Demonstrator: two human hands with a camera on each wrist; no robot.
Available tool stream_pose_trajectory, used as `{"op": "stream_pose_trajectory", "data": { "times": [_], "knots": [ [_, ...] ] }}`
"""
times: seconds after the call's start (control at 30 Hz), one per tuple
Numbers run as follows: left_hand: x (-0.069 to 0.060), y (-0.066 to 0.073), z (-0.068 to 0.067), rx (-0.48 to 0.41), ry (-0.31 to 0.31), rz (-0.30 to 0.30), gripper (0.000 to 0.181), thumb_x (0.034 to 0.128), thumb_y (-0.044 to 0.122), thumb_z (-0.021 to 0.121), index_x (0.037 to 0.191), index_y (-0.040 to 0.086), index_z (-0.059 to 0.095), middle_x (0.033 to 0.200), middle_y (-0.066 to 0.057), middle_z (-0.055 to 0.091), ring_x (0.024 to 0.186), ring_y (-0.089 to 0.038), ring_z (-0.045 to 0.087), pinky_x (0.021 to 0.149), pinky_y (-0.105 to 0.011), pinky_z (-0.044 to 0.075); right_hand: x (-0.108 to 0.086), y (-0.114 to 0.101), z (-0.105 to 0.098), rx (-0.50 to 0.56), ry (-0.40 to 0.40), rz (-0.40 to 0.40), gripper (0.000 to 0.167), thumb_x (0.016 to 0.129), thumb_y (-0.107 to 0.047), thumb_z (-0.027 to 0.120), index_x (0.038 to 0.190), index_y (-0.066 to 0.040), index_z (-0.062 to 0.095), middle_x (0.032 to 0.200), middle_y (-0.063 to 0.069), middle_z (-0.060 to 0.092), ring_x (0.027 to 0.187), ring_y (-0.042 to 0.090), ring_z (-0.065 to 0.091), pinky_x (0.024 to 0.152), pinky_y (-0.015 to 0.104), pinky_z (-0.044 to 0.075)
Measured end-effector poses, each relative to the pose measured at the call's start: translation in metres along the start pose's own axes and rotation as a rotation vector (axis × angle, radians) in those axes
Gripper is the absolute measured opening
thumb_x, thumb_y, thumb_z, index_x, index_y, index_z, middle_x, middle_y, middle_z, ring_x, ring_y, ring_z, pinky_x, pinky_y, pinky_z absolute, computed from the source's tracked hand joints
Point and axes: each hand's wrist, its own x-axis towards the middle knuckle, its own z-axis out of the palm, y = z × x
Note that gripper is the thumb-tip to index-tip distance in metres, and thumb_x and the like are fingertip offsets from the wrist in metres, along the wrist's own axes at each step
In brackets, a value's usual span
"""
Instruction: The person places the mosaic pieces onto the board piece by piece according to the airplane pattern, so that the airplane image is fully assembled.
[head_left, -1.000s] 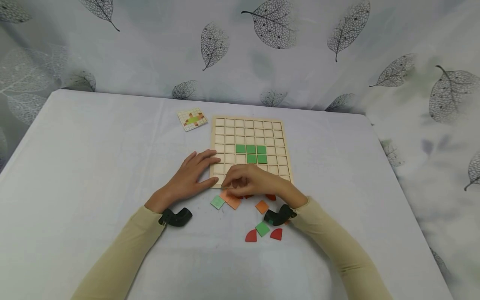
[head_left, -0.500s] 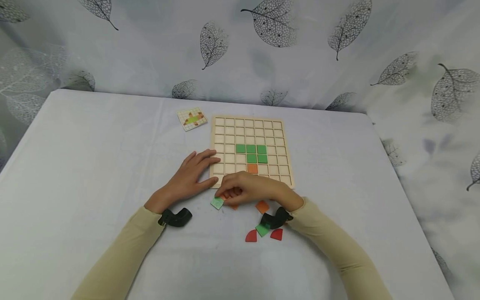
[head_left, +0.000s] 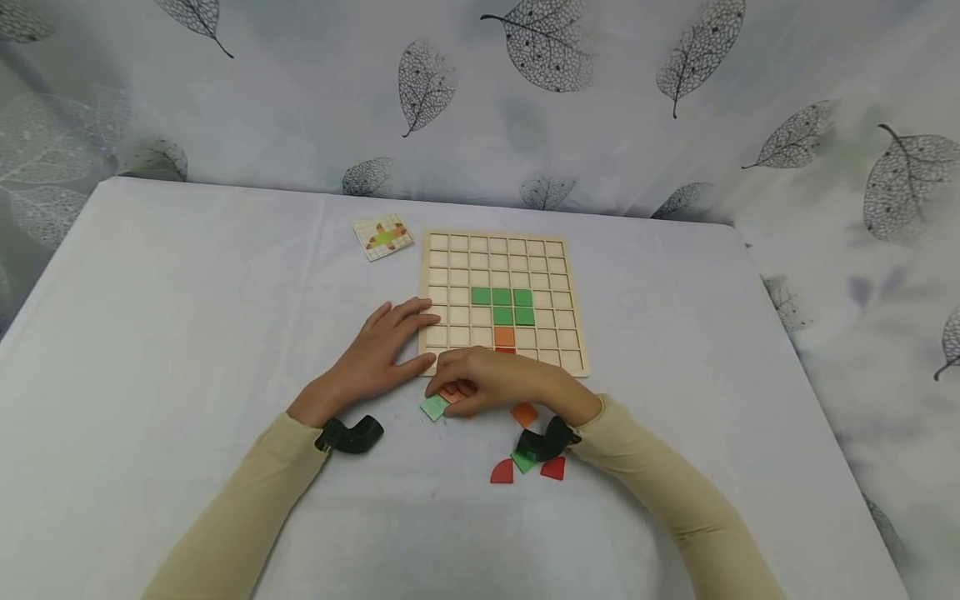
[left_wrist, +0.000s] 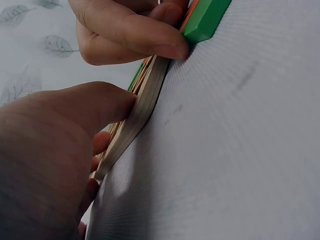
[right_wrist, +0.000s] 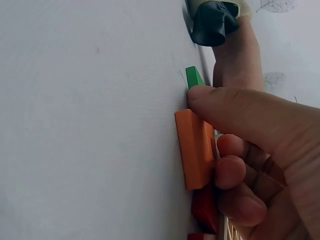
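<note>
My left hand (head_left: 378,354) lies with straight fingers on the left edge of a wooden grid board (head_left: 498,244), its thumb touching the rim (left_wrist: 142,107) in the left wrist view. My right hand (head_left: 495,375), below the board's front edge, pinches a loose green square tile (head_left: 432,409) between thumb and index finger. An orange tile (right_wrist: 192,150) lies beside that thumb in the right wrist view, with a red piece (right_wrist: 204,210) behind it. Several green tiles (head_left: 502,297) sit in the board's cells, with an orange tile (head_left: 504,337) and a partly hidden red piece (head_left: 506,351) below them.
A small pattern card (head_left: 383,237) lies left of the board's top corner. Near my right wrist are an orange tile (head_left: 523,414), a partly covered green tile (head_left: 524,462) and two red quarter-round pieces (head_left: 502,472), (head_left: 552,468). White cloth (head_left: 225,275) covers the table.
My right hand has moved down and left off the board to the loose green tile, uncovering the orange tile and part of a red piece in the cells. My left hand stays put.
</note>
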Motion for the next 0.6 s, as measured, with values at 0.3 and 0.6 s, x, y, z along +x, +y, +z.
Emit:
{"op": "stream_pose_trajectory", "data": {
  "times": [0.3, 0.6],
  "knots": [
    [-0.0009, 0.0009, -0.0002, -0.005, 0.004, 0.001, 0.052, 0.0928, 0.024, 0.067, 0.138, 0.005, 0.051, 0.152, -0.014, 0.037, 0.142, -0.028, 0.033, 0.121, -0.047, 0.009, 0.0012, 0.001, 0.0012, -0.013, 0.002, -0.049, 0.016, 0.087, -0.012, 0.072, 0.103, -0.01, 0.068, 0.085, -0.002, 0.053, 0.071, 0.007, 0.049, 0.065, 0.017, 0.043],
    [-0.0006, 0.0019, -0.0012, -0.003, 0.008, 0.001, 0.051, 0.0924, 0.023, 0.067, 0.137, 0.004, 0.051, 0.151, -0.014, 0.038, 0.141, -0.028, 0.034, 0.121, -0.046, 0.009, 0.0003, 0.0033, 0.0005, 0.037, 0.019, -0.088, 0.016, 0.087, -0.013, 0.072, 0.102, -0.009, 0.068, 0.086, -0.001, 0.055, 0.073, 0.006, 0.049, 0.065, 0.017, 0.044]
  ]
}}
